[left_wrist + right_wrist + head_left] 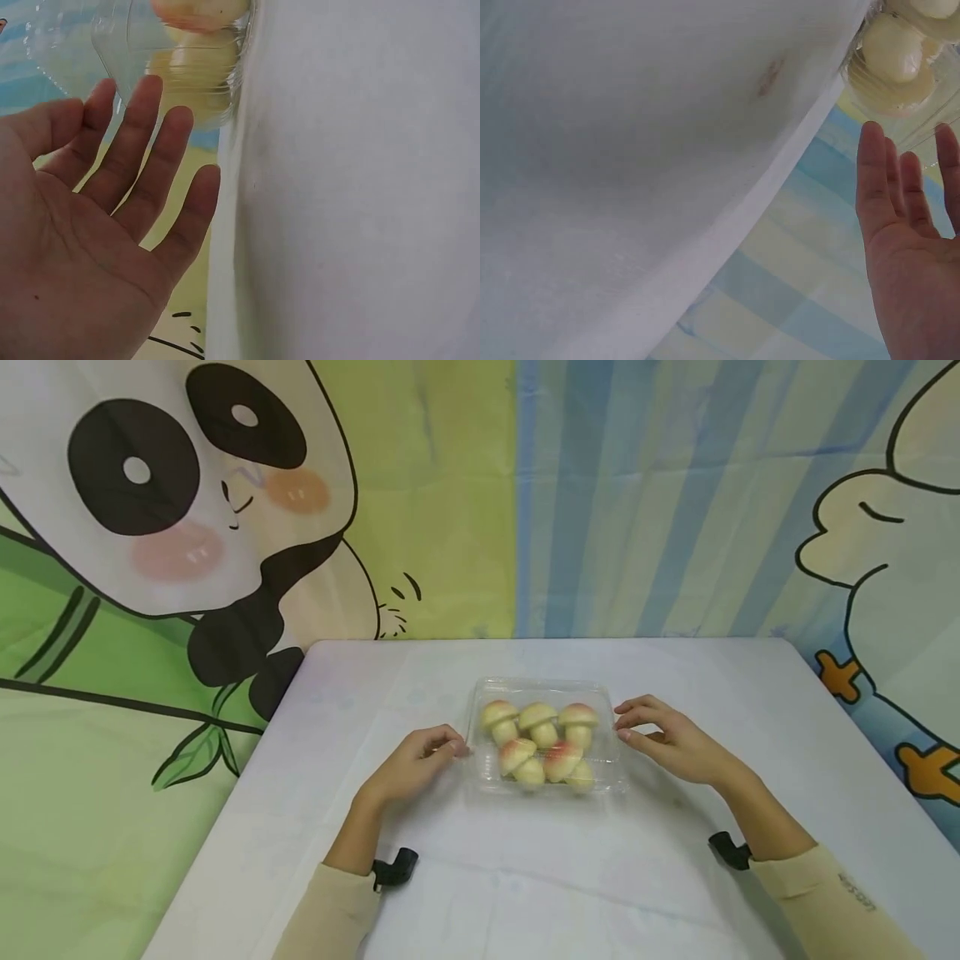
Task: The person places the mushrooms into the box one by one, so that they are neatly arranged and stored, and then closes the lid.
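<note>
A clear plastic clamshell box (546,689) lies on the white table, its lid down. Through it show several pale mushroom-shaped pieces (537,720) with yellow and reddish caps, in two rows. At the box's left side is my left hand (420,764); its loosely bent fingers (171,135) reach the box's edge, and whether they touch it I cannot tell. On the opposite side, my right hand (673,742) has its fingertips close to the box wall. In the right wrist view those fingers (872,161) are nearly straight, with nothing between them and the thumb.
The white table (525,893) extends around the box on all sides. Behind it hangs a printed cloth (442,502) with a panda and stripes. A black wrist camera (397,867) sits on the left wrist, another (729,850) on the right.
</note>
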Action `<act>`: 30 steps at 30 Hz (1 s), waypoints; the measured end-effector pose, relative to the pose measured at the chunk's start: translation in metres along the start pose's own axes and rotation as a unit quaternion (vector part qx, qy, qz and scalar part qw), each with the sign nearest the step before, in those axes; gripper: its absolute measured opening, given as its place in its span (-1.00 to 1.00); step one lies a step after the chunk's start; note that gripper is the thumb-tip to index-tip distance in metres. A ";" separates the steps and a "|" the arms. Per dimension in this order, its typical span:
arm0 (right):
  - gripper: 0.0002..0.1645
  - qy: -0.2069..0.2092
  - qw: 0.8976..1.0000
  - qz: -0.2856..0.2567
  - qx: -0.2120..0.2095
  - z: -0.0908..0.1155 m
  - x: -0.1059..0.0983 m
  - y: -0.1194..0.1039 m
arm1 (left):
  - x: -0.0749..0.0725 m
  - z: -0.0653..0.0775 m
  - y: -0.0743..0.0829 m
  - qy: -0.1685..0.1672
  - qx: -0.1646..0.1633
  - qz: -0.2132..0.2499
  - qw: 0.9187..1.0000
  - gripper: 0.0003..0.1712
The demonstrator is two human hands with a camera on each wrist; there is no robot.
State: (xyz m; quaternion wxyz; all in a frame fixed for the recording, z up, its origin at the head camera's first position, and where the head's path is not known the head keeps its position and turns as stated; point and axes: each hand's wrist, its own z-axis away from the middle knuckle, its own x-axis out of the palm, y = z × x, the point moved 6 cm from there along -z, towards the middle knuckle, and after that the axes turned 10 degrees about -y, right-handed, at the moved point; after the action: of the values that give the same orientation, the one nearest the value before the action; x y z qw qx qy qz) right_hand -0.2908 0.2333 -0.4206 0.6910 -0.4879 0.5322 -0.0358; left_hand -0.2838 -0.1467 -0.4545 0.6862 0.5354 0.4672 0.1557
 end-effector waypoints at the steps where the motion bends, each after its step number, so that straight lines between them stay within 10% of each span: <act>1: -0.74 -0.003 1.000 0.001 0.004 0.000 0.000 -0.001 | 0.000 0.000 -0.001 0.000 -0.001 0.009 1.000 -0.70; 15: -0.42 -0.091 0.990 -0.094 0.056 0.011 0.015 -0.005 | 0.004 0.001 0.004 0.017 -0.036 -0.015 0.999 -0.88; 30: -0.49 -0.215 0.946 -0.226 0.083 0.014 0.042 -0.006 | 0.013 0.000 -0.001 -0.051 -0.056 -0.005 0.997 -0.62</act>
State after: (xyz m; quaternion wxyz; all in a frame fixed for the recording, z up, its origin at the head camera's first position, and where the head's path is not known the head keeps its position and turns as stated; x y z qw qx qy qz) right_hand -0.2589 0.2154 -0.4462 0.8007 -0.5328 0.2414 -0.1289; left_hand -0.2774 -0.1375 -0.4621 0.7387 0.5013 0.4248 0.1502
